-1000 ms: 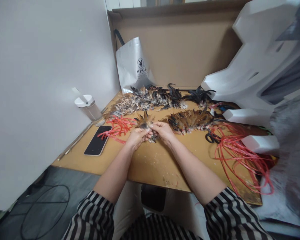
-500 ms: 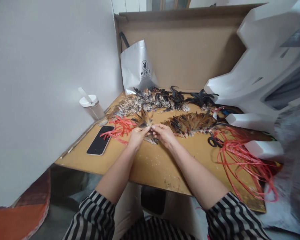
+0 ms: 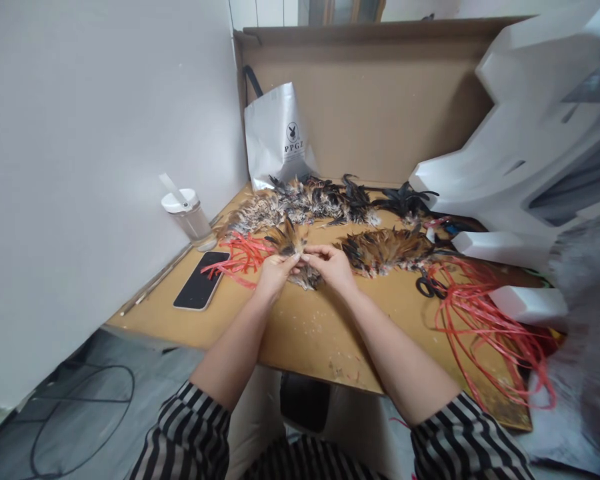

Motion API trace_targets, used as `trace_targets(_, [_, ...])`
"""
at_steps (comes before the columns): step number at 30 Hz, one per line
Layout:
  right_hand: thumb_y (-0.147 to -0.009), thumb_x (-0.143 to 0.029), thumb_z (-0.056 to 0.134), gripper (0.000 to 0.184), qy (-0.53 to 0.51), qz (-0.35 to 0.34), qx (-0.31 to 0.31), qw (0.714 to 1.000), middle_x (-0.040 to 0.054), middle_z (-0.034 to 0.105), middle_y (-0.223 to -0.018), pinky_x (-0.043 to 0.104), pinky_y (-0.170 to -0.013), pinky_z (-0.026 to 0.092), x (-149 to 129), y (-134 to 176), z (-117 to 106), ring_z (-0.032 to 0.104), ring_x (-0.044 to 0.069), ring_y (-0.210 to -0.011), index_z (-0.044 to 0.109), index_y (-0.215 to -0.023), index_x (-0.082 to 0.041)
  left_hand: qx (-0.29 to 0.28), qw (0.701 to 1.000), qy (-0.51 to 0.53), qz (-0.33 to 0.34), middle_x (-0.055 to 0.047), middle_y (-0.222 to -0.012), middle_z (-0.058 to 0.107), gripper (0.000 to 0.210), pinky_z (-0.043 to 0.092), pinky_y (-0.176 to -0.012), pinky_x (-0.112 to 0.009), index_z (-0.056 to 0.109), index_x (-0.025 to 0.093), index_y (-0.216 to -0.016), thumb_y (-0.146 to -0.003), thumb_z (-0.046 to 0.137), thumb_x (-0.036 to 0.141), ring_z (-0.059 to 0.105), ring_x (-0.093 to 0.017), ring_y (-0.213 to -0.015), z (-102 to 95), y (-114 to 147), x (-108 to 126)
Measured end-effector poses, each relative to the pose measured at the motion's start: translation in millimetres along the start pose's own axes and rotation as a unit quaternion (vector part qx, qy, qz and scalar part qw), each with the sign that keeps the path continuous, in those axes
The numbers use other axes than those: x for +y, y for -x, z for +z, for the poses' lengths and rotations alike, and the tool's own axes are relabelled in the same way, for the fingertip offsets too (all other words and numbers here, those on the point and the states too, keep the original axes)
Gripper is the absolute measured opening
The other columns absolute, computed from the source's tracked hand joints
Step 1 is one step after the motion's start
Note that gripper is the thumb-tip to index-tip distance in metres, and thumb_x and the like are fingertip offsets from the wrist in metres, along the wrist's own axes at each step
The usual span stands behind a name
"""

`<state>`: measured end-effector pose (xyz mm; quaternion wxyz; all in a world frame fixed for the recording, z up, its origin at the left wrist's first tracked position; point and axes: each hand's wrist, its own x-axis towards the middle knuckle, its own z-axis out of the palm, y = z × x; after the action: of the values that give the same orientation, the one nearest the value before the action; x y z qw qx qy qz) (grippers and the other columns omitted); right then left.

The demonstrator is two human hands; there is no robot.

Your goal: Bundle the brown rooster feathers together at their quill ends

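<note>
Over the middle of the wooden table, my left hand [image 3: 279,270] is closed on a small bunch of brown and black feathers [image 3: 287,237]. Its tips fan upward and its pale fluffy ends hang below my fingers. My right hand [image 3: 330,267] pinches at the base of the same bunch, fingertips meeting those of my left. What lies between the fingertips is too small to make out. Left of my left hand lies a pile of short red plastic strips [image 3: 243,253]. A row of brown feathers [image 3: 387,250] rests just right of my right hand.
Mixed feathers [image 3: 300,202] line the back before a silver bag [image 3: 275,137]. A phone [image 3: 201,280] and lidded cup [image 3: 190,217] are at left. Scissors [image 3: 430,287], long red strips [image 3: 485,333] and white foam [image 3: 530,303] are at right. A wall [image 3: 80,167] borders the left.
My right hand has shifted slightly to the right, its fingers still at the bunch. My left hand keeps its hold. At lower left, the orange cloth has left the view and a dark wire loop shows.
</note>
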<state>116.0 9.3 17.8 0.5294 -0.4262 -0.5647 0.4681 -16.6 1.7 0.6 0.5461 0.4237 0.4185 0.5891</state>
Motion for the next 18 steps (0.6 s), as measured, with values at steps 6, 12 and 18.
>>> trace_targets(6, [-0.06,-0.037,0.067,0.027,0.1,-0.009,-0.106,0.989,-0.0006,0.056,-0.055,0.021,-0.048,0.035,-5.1,-3.9,-13.0,0.046,0.008,-0.049,0.059,-0.063,-0.011,-0.089,0.993,-0.077,-0.011,-0.006,-0.052,0.061,0.03,0.042,-0.045,-0.02,0.064,0.008,-0.061,-0.062,0.068,0.038,0.051,-0.008,-0.042,3.7,7.3,4.9])
trace_targets(12, [-0.064,-0.035,0.062,0.026,0.13,0.01,-0.186,0.974,-0.0015,0.052,-0.046,0.019,-0.041,0.03,-15.5,-3.1,-22.1,0.041,0.006,-0.041,0.053,-0.054,-0.013,-0.161,0.976,-0.135,-0.051,-0.006,-0.052,0.061,0.026,0.042,-0.044,-0.02,0.061,0.007,-0.062,-0.069,0.062,0.032,0.053,-0.009,-0.041,5.7,12.0,8.2])
trace_targets(18, [-0.062,-0.027,0.063,0.018,0.147,0.005,-0.178,0.973,-0.002,0.053,-0.045,0.018,-0.04,0.031,-18.2,-0.2,-19.7,0.043,0.007,-0.04,0.053,-0.058,-0.013,-0.193,0.963,-0.173,-0.074,-0.004,-0.047,0.058,0.022,0.044,-0.043,-0.02,0.06,0.007,-0.061,-0.073,0.056,0.025,0.052,-0.008,-0.039,2.7,8.4,2.7])
